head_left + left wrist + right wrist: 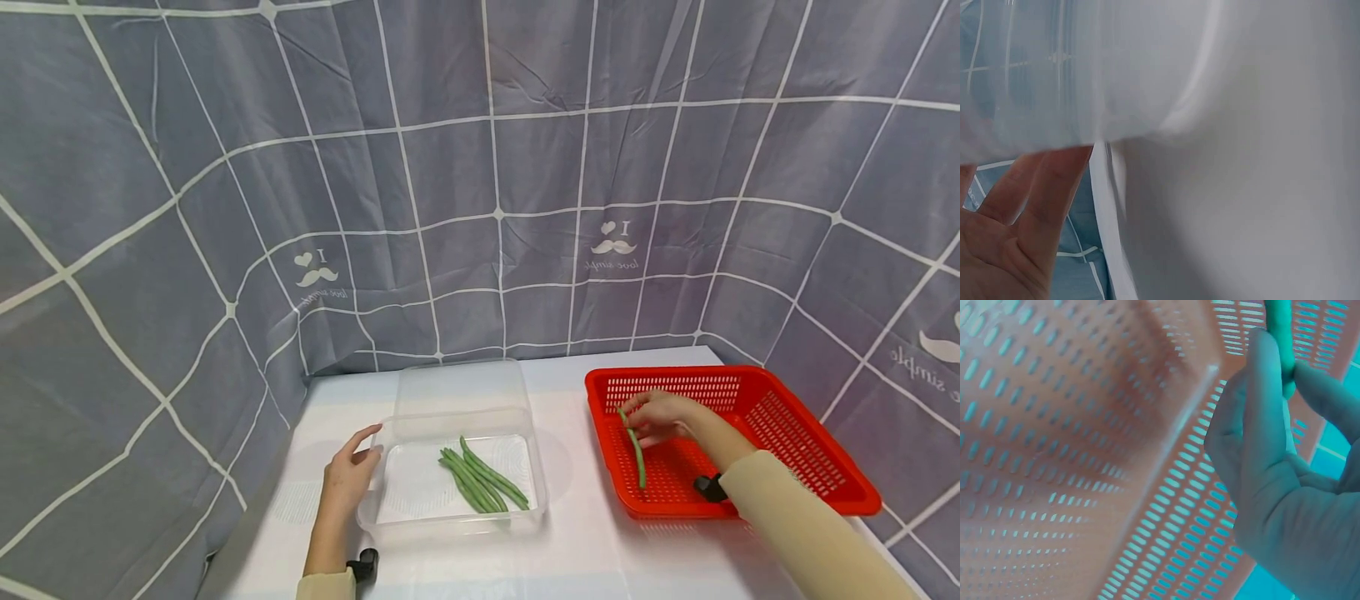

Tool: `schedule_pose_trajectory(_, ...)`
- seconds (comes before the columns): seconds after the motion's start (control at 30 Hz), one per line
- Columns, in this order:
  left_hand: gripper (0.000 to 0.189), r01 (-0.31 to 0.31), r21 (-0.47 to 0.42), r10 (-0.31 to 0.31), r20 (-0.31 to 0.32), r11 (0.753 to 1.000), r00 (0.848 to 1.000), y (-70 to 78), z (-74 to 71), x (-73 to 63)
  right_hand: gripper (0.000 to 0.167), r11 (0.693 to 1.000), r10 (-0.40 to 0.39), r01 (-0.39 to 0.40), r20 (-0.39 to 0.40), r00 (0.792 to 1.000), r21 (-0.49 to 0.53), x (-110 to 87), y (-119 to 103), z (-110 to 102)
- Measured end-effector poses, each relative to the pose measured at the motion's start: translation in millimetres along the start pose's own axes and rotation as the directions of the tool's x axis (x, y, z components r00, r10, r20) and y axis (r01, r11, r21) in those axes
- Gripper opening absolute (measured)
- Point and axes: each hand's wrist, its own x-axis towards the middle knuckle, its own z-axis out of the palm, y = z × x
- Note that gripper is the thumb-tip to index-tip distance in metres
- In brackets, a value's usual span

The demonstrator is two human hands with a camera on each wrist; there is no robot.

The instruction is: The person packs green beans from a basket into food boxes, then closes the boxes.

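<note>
Over the left part of the red basket (622, 492), my right hand (660, 417) pinches one green bean (640, 467) between thumb and fingers. The right wrist view shows the bean (1280, 337) upright between the fingertips, close to the basket's slotted wall (1179, 506). My left hand (351, 475) is at the left side of a clear plastic box (450, 527), fingertips at its rim. In the left wrist view the fingers (1054, 200) extend fairly straight up to the box wall (1029, 112). Several green beans (483, 479) lie together in the right half of the box.
A clear flat lid (461, 379) stands or lies behind the box on the white table (570, 550). The grey checked curtain (465, 167) encloses the table at the back and sides. Bare tabletop separates box and basket.
</note>
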Motion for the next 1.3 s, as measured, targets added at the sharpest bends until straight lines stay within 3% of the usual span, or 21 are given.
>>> schedule_pose_trajectory(0.2, 0.047, -0.002, 0.000, 0.002, -0.003, 1.000, 1.000, -1.3, -0.7, 0.5, 0.043, 0.994, -0.067, 0.061, 0.054, 0.996, 0.096, -4.3, -9.8, -2.6)
schedule_pose_trajectory(0.4, 0.047, 0.000, 0.005, 0.000, -0.004, 1.000, 1.000, -2.2, -0.5, 0.6, 0.050, 0.986, -0.093, 0.084, 0.059, 0.994, 0.145, -5.8, -25.3, 3.4)
schedule_pose_trajectory(0.83, 0.047, 0.012, 0.006, -0.011, -0.009, 1.000, 1.000, -2.2, 0.9, 1.3, 0.027, 0.966, -0.164, 0.136, 0.114, 0.980, 0.222, -2.6, -55.7, 32.4)
schedule_pose_trajectory(1.3, 0.046, -0.004, -0.003, 0.004, -0.010, 1.000, 1.000, -2.2, 0.2, 1.5, 0.046, 0.963, -0.176, 0.141, 0.138, 0.975, 0.228, 19.5, -89.0, 77.4)
